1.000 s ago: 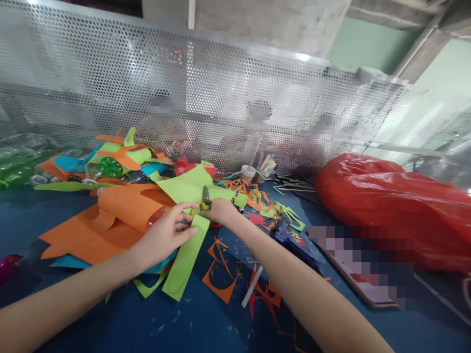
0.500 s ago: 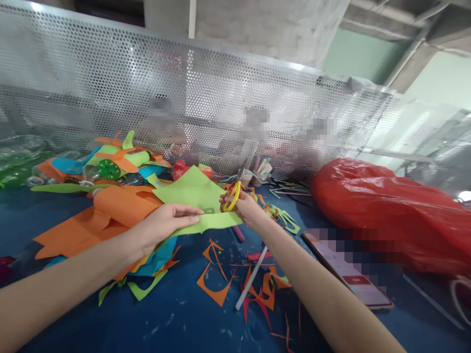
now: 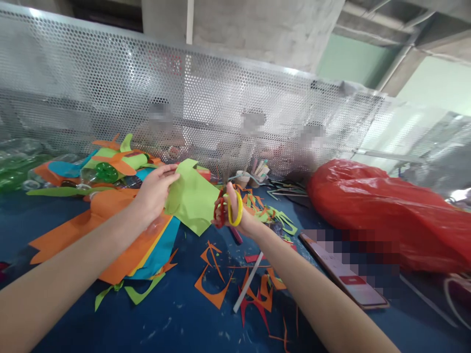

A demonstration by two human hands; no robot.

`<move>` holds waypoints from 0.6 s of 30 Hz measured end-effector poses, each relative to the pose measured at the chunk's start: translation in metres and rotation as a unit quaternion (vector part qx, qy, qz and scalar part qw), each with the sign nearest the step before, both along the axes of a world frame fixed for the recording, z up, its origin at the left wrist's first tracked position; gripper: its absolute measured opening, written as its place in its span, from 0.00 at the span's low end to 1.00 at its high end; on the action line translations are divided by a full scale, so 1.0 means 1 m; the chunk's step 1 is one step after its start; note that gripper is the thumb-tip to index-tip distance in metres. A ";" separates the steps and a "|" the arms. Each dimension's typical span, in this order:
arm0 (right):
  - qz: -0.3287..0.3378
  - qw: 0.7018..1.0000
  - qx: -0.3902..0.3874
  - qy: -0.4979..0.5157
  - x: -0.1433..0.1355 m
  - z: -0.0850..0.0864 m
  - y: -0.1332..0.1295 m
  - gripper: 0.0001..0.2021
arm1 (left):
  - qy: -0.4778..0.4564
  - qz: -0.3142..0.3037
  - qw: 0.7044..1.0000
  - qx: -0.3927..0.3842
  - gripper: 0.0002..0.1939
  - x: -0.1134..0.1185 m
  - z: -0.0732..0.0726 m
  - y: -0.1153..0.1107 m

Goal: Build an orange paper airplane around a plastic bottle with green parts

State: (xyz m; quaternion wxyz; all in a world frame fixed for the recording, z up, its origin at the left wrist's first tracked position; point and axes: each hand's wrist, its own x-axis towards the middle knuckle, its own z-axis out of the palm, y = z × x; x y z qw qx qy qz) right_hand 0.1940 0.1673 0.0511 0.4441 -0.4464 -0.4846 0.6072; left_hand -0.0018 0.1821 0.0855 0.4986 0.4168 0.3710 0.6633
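Over the counter, a paper sheet is just left of the scissors. Stacked paper lies to the sheet's left and nearer, bottles behind at far left. Scraps and a stick lie before the scissors. Rightward lies a phone, a bag behind it. Cups stand behind the scissors, before a screen.

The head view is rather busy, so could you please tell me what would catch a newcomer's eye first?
Probably the big, shiny red plastic bag at the right of the view. Near the centre, the yellow-and-red-handled scissors in the right hand and the light-green paper sheet in the left hand would likely come next.
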 end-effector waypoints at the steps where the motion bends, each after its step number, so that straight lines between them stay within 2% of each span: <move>1: 0.006 1.000 -0.004 -0.009 -0.003 -0.001 -0.002 0.27 | 0.001 0.001 1.000 -0.006 0.12 -0.003 -0.002 0.002; 5: 0.012 0.999 0.001 -0.036 -0.010 -0.002 -0.009 0.26 | 0.009 -0.005 1.000 -0.027 0.13 -0.009 -0.008 0.011; 8: 0.014 0.999 0.008 -0.046 -0.013 -0.002 -0.012 0.27 | 0.027 -0.036 0.998 -0.042 0.16 -0.008 -0.011 0.013; 14: -0.008 0.997 0.057 -0.044 -0.014 -0.008 -0.007 0.23 | 0.112 -0.135 0.982 -0.064 0.17 0.003 -0.010 0.000; 18: -0.053 0.993 0.105 -0.004 -0.013 -0.010 -0.001 0.18 | 0.191 -0.170 0.965 -0.052 0.20 0.011 -0.011 -0.011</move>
